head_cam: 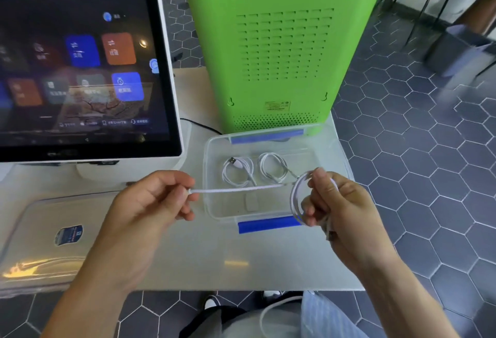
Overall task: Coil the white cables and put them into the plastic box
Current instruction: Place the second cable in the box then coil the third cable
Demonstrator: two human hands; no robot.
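The step in hand looked like winding the third white cable (236, 190): the right hand (341, 203), at the right of centre, was closed around a small round coil (296, 198) of several turns, while the left hand (150, 200), left of centre, pinched the free end between thumb and forefinger, the two hands well apart with a straight run pulled taut between them; to do it well, I judged, the left hand should feed that tail in with light tension, each new turn laid flat against the last and matched to the loop's size, the right fingers clamping all turns so none sprang loose (a thin, smooth, springy cord would unwind readily); just behind the hands sat the plastic box (212, 176), clear, shallow, rounded at the corners, with blue clips on its near and far rims, and two coiled cables (239, 174) already lay side by side on its floor, one showing a metal plug; the pale, matte desk (214, 257) carried a glossy screen (80, 63) at upper left and a green, perforated housing (281, 42) behind the box.
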